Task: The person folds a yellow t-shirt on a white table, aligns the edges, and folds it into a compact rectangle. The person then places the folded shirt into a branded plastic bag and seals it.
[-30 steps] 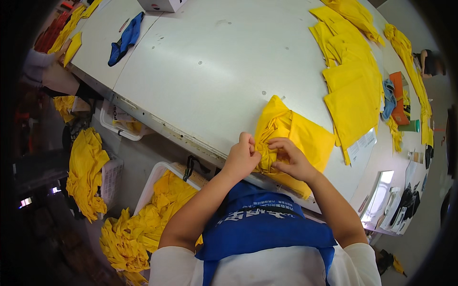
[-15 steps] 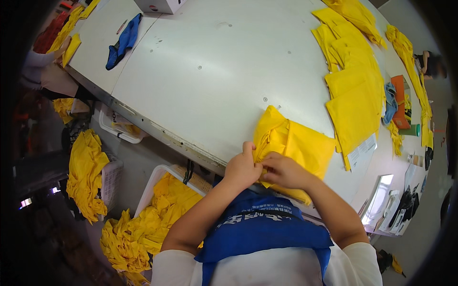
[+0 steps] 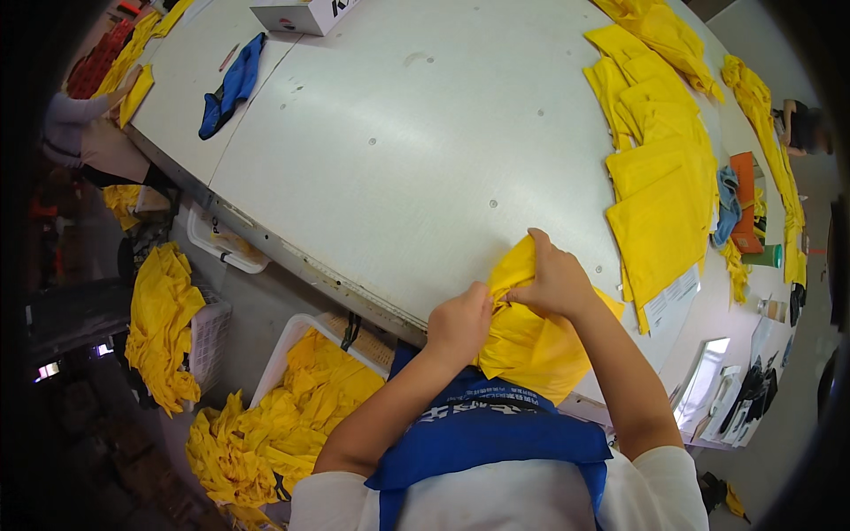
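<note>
A crumpled piece of yellow cloth [image 3: 540, 354] lies at the near edge of the white table, partly hanging toward my blue apron [image 3: 496, 438]. My left hand [image 3: 460, 323] is closed in a fist on its left edge. My right hand [image 3: 558, 279] grips a raised fold at the top, thumb low toward the left fist and fingers pointing away from me. The two hands are close together, and they hide part of the cloth between them. Right of my right hand, a fanned row of flat yellow cloth pieces [image 3: 660, 230] lies over a printed paper sheet [image 3: 673, 301].
A white table [image 3: 381, 203] spreads ahead, with a blue cloth item [image 3: 234, 84] and a white box [image 3: 305, 16] on its far side. Below its left edge, a white bin [image 3: 283, 354] and a basket [image 3: 211, 336] overflow with yellow cloth. Another person [image 3: 93, 124] handles yellow cloth at far left.
My right hand has moved up and away from me, now holding a raised fold. The cloth is more bunched and turned. My left hand stays closed on it, shifted slightly.
</note>
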`<state>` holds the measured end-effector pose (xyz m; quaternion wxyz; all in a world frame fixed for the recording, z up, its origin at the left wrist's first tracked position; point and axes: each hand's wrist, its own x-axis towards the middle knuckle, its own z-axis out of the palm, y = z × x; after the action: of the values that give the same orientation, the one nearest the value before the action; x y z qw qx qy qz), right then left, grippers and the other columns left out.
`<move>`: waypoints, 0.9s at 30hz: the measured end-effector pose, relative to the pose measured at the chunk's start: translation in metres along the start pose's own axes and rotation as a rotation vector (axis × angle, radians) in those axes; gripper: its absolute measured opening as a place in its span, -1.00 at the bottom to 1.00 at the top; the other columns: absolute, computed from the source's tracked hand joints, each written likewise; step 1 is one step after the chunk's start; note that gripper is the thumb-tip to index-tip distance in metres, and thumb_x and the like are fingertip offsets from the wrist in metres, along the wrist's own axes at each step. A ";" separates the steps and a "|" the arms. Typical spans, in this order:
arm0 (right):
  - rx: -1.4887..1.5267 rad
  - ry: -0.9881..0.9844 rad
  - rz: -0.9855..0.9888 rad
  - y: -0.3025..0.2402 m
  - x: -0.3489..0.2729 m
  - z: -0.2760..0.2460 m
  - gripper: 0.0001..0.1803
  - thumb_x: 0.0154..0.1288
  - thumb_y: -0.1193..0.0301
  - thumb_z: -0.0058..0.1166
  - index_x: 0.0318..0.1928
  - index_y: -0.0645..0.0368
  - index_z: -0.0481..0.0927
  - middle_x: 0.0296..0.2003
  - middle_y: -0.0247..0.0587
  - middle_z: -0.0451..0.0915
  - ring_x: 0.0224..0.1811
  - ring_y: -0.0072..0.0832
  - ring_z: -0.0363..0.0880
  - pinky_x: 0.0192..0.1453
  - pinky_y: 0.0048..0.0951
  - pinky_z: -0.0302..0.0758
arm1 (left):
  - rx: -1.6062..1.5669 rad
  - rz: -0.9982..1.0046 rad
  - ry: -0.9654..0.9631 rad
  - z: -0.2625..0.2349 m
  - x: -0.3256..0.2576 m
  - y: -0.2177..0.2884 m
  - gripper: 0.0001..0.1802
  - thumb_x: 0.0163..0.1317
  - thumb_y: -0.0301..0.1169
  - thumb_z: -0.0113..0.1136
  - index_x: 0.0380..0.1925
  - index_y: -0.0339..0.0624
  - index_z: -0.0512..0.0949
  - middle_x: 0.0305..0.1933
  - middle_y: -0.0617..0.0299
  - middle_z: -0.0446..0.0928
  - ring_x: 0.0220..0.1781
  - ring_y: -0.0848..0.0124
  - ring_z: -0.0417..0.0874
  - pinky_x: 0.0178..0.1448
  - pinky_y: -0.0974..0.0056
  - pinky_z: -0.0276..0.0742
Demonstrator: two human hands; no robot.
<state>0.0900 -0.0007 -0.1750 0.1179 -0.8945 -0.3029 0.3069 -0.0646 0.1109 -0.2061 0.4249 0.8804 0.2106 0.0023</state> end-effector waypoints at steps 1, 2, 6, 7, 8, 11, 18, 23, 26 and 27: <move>-0.023 0.019 0.027 -0.002 -0.005 -0.001 0.09 -0.28 0.02 0.44 0.25 0.29 0.22 -0.17 0.21 0.59 -0.14 0.02 0.61 -0.04 -0.24 0.54 | 0.005 0.115 0.034 0.003 0.001 0.003 -0.92 0.23 -0.42 0.06 -0.34 -0.18 0.42 -0.46 0.00 0.56 -0.40 -0.04 0.59 -0.38 -0.01 0.47; -0.028 0.056 0.058 -0.003 -0.007 -0.001 0.06 -0.27 0.04 0.42 0.24 0.27 0.23 -0.13 0.20 0.56 -0.15 0.00 0.61 -0.03 -0.22 0.53 | 0.010 0.229 0.068 0.006 0.002 0.006 -0.92 0.25 -0.42 0.05 -0.37 -0.18 0.41 -0.46 0.00 0.56 -0.42 -0.03 0.59 -0.39 -0.01 0.46; -0.063 0.122 0.098 0.012 0.010 0.027 0.03 -0.23 0.03 0.38 0.26 0.24 0.23 0.02 0.17 0.49 0.00 -0.03 0.55 0.10 -0.18 0.45 | 0.074 0.367 -0.026 0.020 0.012 -0.001 -0.88 0.29 -0.41 0.02 -0.42 -0.17 0.37 -0.50 -0.01 0.55 -0.46 -0.03 0.58 -0.42 -0.03 0.44; -0.088 0.144 0.064 0.013 0.014 0.032 0.04 -0.23 0.03 0.37 0.27 0.24 0.23 0.04 0.16 0.48 0.04 -0.04 0.53 0.14 -0.16 0.42 | 0.054 0.312 -0.043 0.020 0.013 -0.001 -0.89 0.28 -0.41 0.02 -0.39 -0.16 0.37 -0.51 -0.01 0.54 -0.46 -0.04 0.58 -0.42 -0.03 0.44; -0.115 0.165 0.030 0.014 0.016 0.035 0.05 -0.22 0.02 0.37 0.28 0.23 0.22 0.07 0.15 0.46 0.08 -0.04 0.50 0.17 -0.15 0.39 | 0.035 0.257 -0.059 0.019 0.014 0.000 -0.90 0.28 -0.40 0.03 -0.37 -0.16 0.37 -0.51 -0.01 0.54 -0.47 -0.04 0.58 -0.42 -0.03 0.44; 0.204 -0.012 -0.054 0.026 0.007 0.018 0.11 -0.22 -0.02 0.36 0.33 0.22 0.17 0.10 0.10 0.44 0.18 -0.10 0.43 0.23 -0.10 0.31 | -0.032 0.085 -0.076 0.014 0.009 -0.004 -0.90 0.28 -0.39 0.04 -0.29 -0.15 0.38 -0.52 -0.02 0.53 -0.46 -0.05 0.58 -0.43 -0.04 0.43; -0.069 0.070 0.044 0.004 -0.019 0.014 0.11 -0.24 -0.04 0.37 0.32 0.18 0.18 0.07 0.03 0.45 0.18 -0.11 0.41 0.22 -0.02 0.27 | -0.165 0.151 -0.040 0.009 0.002 0.005 -0.90 0.27 -0.40 0.05 -0.29 -0.16 0.40 -0.57 -0.01 0.51 -0.50 -0.06 0.56 -0.46 -0.02 0.41; -0.049 0.144 0.115 -0.002 -0.017 0.021 -0.03 -0.17 0.08 0.31 0.28 0.15 0.23 0.02 -0.03 0.46 0.12 -0.10 0.44 0.19 -0.04 0.27 | -0.050 0.338 -0.055 0.019 0.002 0.005 -0.89 0.26 -0.40 0.05 -0.32 -0.18 0.38 -0.59 -0.01 0.51 -0.54 -0.05 0.55 -0.48 0.00 0.42; -0.074 0.026 0.194 0.000 0.001 0.036 -0.07 -0.16 0.16 0.29 0.30 0.10 0.23 0.07 0.01 0.43 0.13 -0.09 0.43 0.23 -0.02 0.24 | 0.058 0.230 -0.169 0.031 0.009 -0.005 -0.87 0.26 -0.39 0.04 -0.27 -0.17 0.35 -0.56 -0.03 0.53 -0.51 -0.06 0.56 -0.45 -0.03 0.45; -0.009 0.065 0.115 0.010 0.004 0.044 -0.07 -0.17 0.18 0.30 0.30 0.08 0.24 0.07 0.02 0.42 0.13 -0.09 0.43 0.24 -0.04 0.24 | 0.093 0.159 -0.225 0.033 0.007 -0.007 -0.86 0.25 -0.39 0.04 -0.25 -0.17 0.35 -0.54 -0.04 0.54 -0.50 -0.07 0.57 -0.43 -0.04 0.46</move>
<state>0.0697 -0.0053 -0.2150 0.1060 -0.9204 -0.2485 0.2827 -0.0544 0.0921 -0.2336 0.4030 0.9078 0.0908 -0.0726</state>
